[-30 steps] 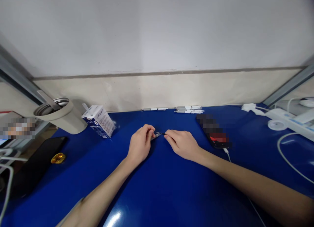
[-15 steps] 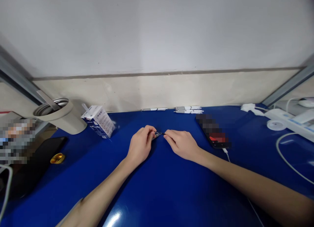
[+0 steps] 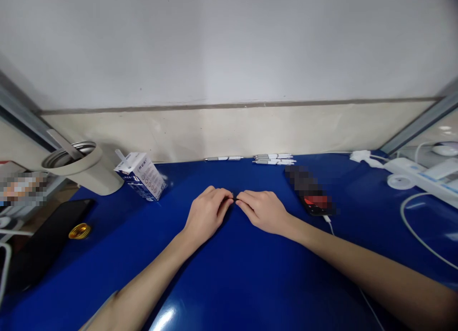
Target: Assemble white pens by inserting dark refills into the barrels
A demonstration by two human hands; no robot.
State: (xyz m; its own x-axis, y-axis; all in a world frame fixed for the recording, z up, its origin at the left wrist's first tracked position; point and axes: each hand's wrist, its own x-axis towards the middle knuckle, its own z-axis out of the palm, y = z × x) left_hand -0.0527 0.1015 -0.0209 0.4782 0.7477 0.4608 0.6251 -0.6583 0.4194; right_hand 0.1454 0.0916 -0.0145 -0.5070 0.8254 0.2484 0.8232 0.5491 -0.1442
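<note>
Over the middle of the blue table, my left hand (image 3: 206,212) and my right hand (image 3: 265,211) meet almost fingertip to fingertip. Both are closed in a pinch on a thin dark piece (image 3: 234,199). Only a short bit of it shows in the gap, and the fingers cover the rest, so its kind is unclear. Beyond the hands, along the wall, lie a single white and grey pen (image 3: 224,158) and a small group of similar pens (image 3: 274,159).
On the left stand a beige cup (image 3: 95,171) and a blue and white carton (image 3: 143,177), near a gold ring-shaped object (image 3: 79,231) and a black flat device (image 3: 60,235). Rightward are a phone (image 3: 309,190) on a white cable and a power strip (image 3: 422,178).
My hands have come closer together, and less of the dark piece shows between them. A grey part seen beside my left fingertips is now hidden. The view has shifted slightly.
</note>
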